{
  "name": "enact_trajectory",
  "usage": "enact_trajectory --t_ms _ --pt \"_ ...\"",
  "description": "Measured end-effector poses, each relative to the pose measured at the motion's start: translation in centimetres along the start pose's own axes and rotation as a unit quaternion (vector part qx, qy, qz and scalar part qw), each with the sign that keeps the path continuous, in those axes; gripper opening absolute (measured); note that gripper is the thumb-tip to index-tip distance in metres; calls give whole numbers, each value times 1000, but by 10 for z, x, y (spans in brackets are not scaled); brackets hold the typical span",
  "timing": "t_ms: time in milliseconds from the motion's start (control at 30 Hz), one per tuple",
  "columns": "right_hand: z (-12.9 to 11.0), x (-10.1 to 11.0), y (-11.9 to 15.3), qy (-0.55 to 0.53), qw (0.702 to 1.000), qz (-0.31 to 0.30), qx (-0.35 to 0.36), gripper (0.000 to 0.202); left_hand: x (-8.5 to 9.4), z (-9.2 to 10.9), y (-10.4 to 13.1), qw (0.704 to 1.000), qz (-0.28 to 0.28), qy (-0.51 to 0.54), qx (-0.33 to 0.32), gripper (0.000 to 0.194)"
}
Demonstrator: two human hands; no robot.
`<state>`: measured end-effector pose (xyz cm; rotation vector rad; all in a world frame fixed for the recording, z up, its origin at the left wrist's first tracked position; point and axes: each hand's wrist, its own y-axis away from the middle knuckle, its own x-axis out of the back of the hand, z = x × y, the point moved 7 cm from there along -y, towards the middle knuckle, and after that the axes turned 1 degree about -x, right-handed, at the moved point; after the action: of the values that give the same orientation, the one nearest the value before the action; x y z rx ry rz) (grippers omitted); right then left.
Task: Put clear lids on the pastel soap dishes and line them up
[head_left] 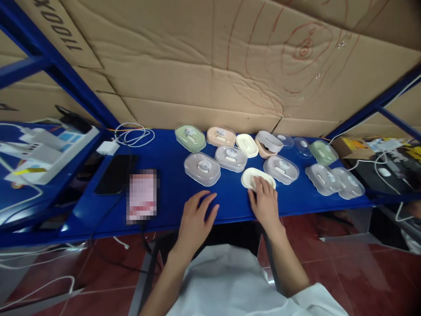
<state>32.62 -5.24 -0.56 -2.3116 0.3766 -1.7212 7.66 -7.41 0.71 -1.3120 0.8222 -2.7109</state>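
My right hand rests with its fingertips on a cream oval dish near the front of the blue table; its fingers lie fairly flat. My left hand is at the table's front edge, fingers apart, with nothing in it. A grey oval case with a clear cover lies beyond my left hand. Behind the cream dish are another grey case, a second cream dish and a peach piece with a pale ring-like part on it. A grey covered case lies right of my right hand.
Green and peach cases stand at the back. Several more cases and clear covers lie to the right. A black phone, a pixelated object and a white cable are at left. Cardboard walls the back.
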Motion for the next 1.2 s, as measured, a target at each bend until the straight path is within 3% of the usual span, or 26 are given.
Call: enact_trajectory --t_ms 133,200,333,433,500,567,667,733,767,867,967,1100,1200 --pt "-35 8 1 -106 977 -69 171 54 -25 20 -5 993 -96 6 -70 43" --pt "-35 24 -24 -97 975 -42 198 52 -31 21 -8 989 -123 -8 -85 42" --pt "17 50 -121 -21 995 60 76 49 -27 12 -5 988 -132 -10 -85 32" --pt "59 43 -181 94 995 -7 -43 39 -15 5 3 991 -103 -1 -87 28" --pt "66 42 -192 111 992 -25 -52 33 -5 -1 8 994 -73 -9 -78 26" --pt "57 48 -174 92 995 8 -22 34 2 -7 11 997 -47 -17 -65 23" --pt "29 55 -105 56 996 49 41 36 9 -16 11 999 -20 -2 -47 33" --pt "5 52 -50 16 993 43 106 29 8 -20 9 999 -16 23 -29 46" --pt "-11 49 -24 -33 984 32 172 28 7 -21 8 999 -19 37 -22 54" --pt "-45 38 26 -121 951 -11 285 36 1 -17 3 996 -45 62 -33 69" --pt "-58 24 36 -131 943 -37 302 41 -2 -10 1 996 -55 27 -71 65" --pt "-67 6 39 -99 940 -63 320 47 -1 -10 2 995 -21 -23 -93 46" --pt "-61 7 36 -93 928 -95 347 49 -4 -11 4 994 -23 -18 -102 39"
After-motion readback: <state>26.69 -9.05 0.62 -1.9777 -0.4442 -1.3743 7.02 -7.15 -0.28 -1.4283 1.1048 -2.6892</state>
